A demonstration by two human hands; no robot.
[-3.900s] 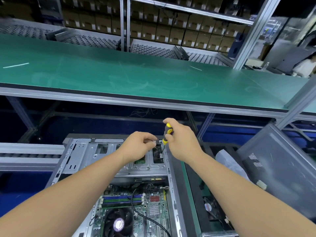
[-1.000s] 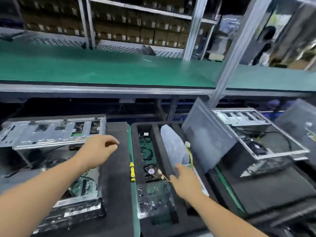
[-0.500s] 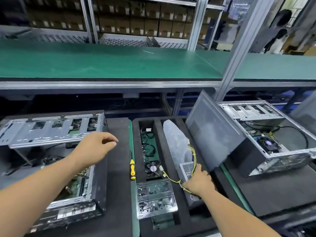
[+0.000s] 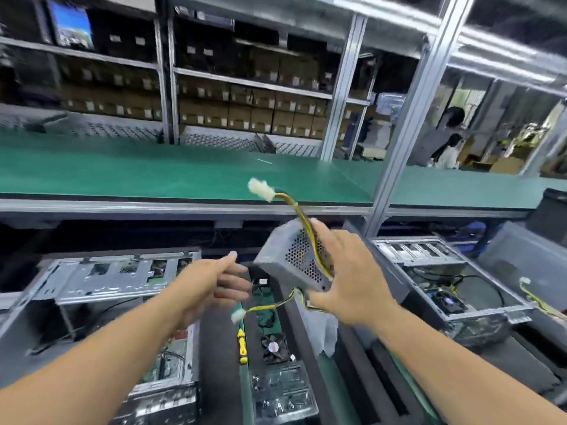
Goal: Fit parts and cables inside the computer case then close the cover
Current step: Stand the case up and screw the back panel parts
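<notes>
Power supply held in air above parts tray.

Right hand (image 4: 346, 280) grips the grey power supply (image 4: 294, 256), held tilted over the foam tray (image 4: 306, 317); yellow-black cables (image 4: 302, 214) trail up and down from it, each ending in a white connector. Left hand (image 4: 208, 286) open, fingers loosely spread, just beside the unit, not touching. Open computer case (image 4: 101, 277) on desk at left. Screwdriver (image 4: 242, 346) lies beside tray.

Even overhead light, no hard shadows. Motion blur smears the left hand (image 4: 211, 280), shelves beyond both hands; edges bow outward.
</notes>
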